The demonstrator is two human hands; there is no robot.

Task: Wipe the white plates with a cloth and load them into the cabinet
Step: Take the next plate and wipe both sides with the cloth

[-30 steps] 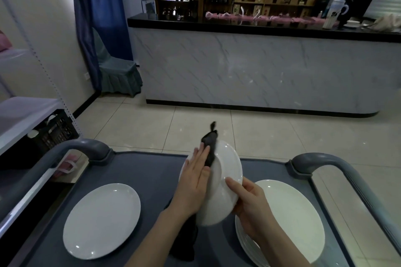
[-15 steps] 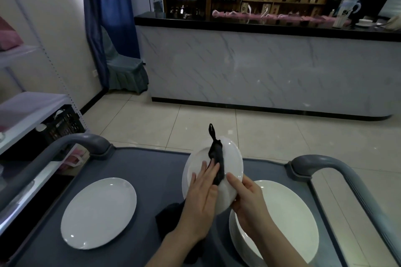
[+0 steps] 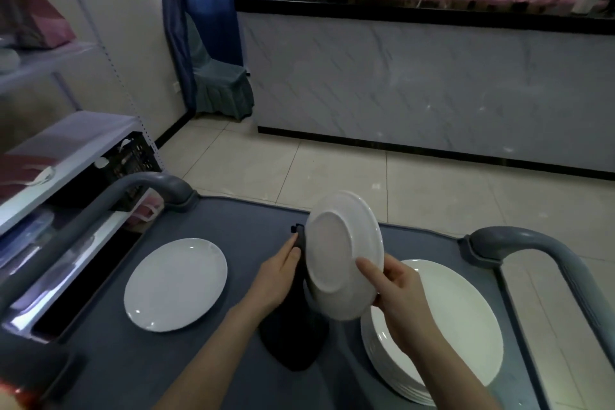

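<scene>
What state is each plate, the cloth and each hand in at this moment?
Held plate: lifted, tilted, underside toward camera.
Single plate: flat on cart, face up.
Plate stack: flat on cart, right side.
Black cloth: hanging beneath held plate.
Left hand: holding the cloth at plate's left edge.
Right hand: gripping plate's lower right rim.

White held plate [image 3: 342, 256], black cloth [image 3: 293, 336], white single plate [image 3: 175, 284], white plate stack [image 3: 446, 326], dark grey cart top [image 3: 253, 226], grey handles [image 3: 532, 243], white grey-veined marble counter front [image 3: 432, 83], blue curtain [image 3: 203, 3], beige floor tiles [image 3: 332, 173].
</scene>
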